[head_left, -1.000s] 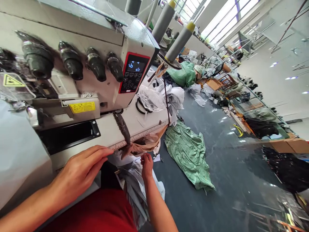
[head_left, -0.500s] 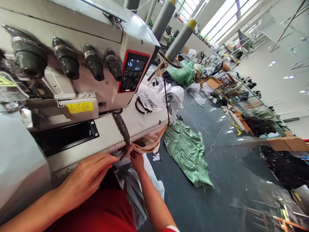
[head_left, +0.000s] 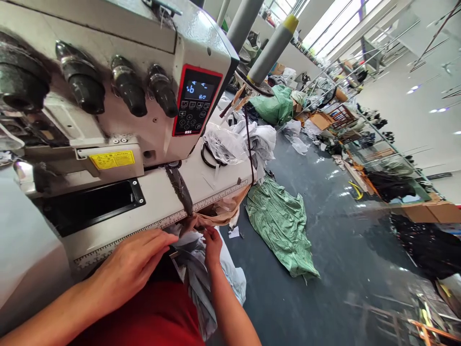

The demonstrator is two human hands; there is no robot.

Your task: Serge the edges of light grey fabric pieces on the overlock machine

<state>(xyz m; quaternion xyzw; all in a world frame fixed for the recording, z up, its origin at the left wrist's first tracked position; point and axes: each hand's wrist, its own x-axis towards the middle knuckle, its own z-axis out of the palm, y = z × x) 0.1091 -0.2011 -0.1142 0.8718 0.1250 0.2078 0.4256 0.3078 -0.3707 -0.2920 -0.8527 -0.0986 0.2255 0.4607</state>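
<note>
My left hand lies along the front edge of the sewing machine table, its fingers stretched out and held together, pointing toward a brown paper or cloth bag at the edge. Just below that bag is my right hand, thumb and fingers pinched together; a small dark bit shows at the fingertips, too small to name. A dark fabric strip runs across the table down to the bag. Pale grey fabric hangs beneath both hands, beside my lap.
The sewing machine head with its lit control panel rises at the left. Clear plastic and a black ring lie on the table's far end. Green sacking is on the floor; cluttered shelves stand behind.
My right hand has drawn a little to the right, away from the brown bag's lower edge, and its pinched fingers now show. My left hand has kept nearly the same place.
</note>
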